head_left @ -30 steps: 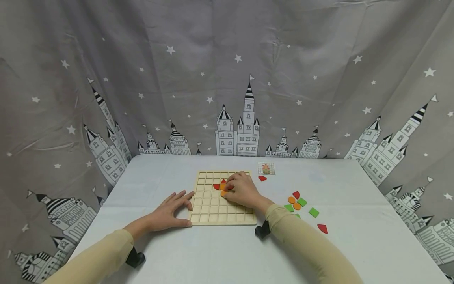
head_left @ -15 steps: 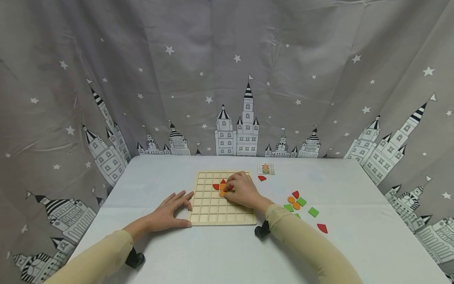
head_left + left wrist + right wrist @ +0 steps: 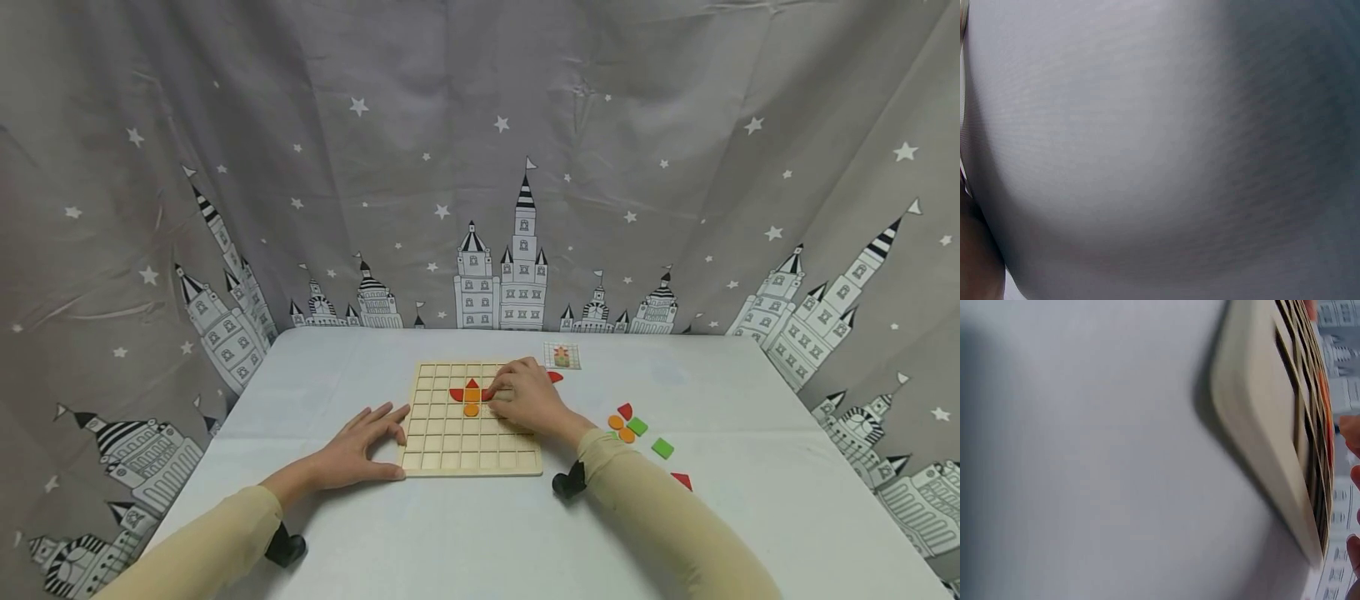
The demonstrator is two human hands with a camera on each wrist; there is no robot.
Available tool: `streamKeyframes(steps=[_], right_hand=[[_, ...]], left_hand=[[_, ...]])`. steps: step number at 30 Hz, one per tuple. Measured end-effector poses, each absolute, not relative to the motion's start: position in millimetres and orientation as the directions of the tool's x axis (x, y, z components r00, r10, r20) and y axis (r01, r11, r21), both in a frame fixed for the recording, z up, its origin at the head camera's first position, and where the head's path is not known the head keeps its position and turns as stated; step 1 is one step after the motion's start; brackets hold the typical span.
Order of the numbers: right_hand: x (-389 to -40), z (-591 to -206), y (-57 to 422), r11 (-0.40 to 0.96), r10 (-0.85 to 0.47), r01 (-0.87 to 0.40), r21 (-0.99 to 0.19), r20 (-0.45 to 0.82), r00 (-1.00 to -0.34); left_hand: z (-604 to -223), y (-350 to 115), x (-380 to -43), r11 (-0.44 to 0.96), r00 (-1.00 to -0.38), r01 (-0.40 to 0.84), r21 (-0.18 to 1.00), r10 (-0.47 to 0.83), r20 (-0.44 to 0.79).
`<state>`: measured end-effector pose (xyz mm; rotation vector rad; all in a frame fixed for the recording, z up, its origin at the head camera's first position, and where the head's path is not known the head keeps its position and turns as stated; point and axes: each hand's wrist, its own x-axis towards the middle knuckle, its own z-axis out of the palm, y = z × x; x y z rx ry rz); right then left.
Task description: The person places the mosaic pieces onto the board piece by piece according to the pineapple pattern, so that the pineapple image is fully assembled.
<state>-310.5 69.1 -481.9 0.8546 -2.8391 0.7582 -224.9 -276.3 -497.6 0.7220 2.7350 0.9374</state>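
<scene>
A pale wooden grid board [image 3: 442, 460] lies flat on the white table. In its upper middle sit a red triangle [image 3: 472, 384], an orange square [image 3: 472, 396] and an orange disc [image 3: 471, 410]. A red quarter-circle tile [image 3: 456, 395] flanks the square on the left; another red tile [image 3: 485, 395] flanks it on the right, partly covered by fingers. My right hand [image 3: 528, 396] is over the board, bent fingertips right at that tile's edge, thumb apart from the index finger. With fingers spread, my left hand [image 3: 360, 446] rests against the board's left edge.
Behind the board lies a small pattern card [image 3: 562, 356], a red piece [image 3: 555, 377] in front of it. To the right are scattered green squares [image 3: 663, 448], orange discs [image 3: 616, 422] and red pieces [image 3: 626, 411]. A grey curtain [image 3: 637, 125] hangs behind the table.
My right hand has shifted slightly right, uncovering the orange square and part of the red tile beside it. Its forearm now covers more of the loose pieces. The left hand stays put.
</scene>
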Motion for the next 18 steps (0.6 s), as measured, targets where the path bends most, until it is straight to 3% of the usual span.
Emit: streamKeyframes(steps=[18], right_hand=[[-328.2, -479.6, 150.9, 0.850, -0.312, -0.362, -0.382, 0.190, -0.931]], left_hand=[[-497.7, -276.8, -224.4, 0.682, -0.868, 0.404, 0.610, 0.497, 0.019]])
